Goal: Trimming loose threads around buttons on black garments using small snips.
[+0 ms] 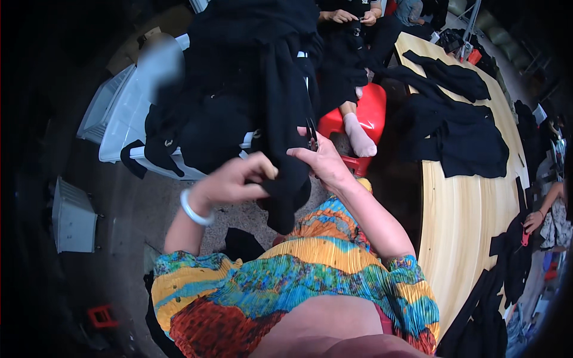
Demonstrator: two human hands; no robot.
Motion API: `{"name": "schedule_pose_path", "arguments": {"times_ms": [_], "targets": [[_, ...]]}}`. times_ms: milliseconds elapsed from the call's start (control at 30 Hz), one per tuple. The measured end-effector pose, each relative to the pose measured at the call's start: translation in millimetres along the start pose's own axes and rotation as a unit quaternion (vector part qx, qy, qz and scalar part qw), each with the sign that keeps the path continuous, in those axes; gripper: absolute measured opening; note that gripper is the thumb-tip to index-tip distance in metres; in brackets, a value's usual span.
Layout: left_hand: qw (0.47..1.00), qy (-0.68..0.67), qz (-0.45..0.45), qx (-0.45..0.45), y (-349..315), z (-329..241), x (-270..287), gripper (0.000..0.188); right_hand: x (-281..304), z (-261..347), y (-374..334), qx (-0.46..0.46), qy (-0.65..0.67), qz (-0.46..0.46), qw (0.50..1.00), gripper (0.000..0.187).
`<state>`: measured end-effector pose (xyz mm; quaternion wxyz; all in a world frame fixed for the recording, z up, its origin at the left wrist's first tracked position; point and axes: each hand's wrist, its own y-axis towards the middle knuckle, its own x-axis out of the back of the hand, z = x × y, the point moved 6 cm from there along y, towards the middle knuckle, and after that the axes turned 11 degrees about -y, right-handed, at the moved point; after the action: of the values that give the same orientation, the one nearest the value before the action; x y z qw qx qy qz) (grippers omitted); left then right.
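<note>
A long black garment (287,113) hangs in front of me, its lower end bunched between my hands. My left hand (236,179), with a white bangle at the wrist, is closed on the garment's left edge, thumb and fingers curled in; it is slightly blurred. My right hand (325,158) is closed round small dark thread snips (311,134), whose blades point up and away from me. Its thumb lies against the garment's right side. More black garments (209,128) are heaped just beyond my left hand, on a white plastic bin (128,119).
A wooden table (447,203) on the right carries several black garments (450,134). Beyond my right hand stands a red stool (373,107), with a seated person's foot (360,138) in front of it. A co-worker's hand (533,222) rests at the table's right edge. A grey crate (76,215) stands left.
</note>
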<state>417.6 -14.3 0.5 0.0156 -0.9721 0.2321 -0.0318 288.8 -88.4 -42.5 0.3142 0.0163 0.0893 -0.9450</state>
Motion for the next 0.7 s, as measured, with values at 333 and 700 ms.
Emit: {"name": "schedule_pose_path", "arguments": {"times_ms": [333, 700], "targets": [[0.938, -0.249, -0.243, -0.005, 125, 22, 117, 0.051, -20, 29, -82, 0.038, 0.015, 0.11, 0.993, 0.05], [0.86, -0.412, -0.282, -0.108, 199, 2, 136, 0.032, -9, 59, -174, 0.182, -0.108, 0.18, 0.961, 0.035]]}}
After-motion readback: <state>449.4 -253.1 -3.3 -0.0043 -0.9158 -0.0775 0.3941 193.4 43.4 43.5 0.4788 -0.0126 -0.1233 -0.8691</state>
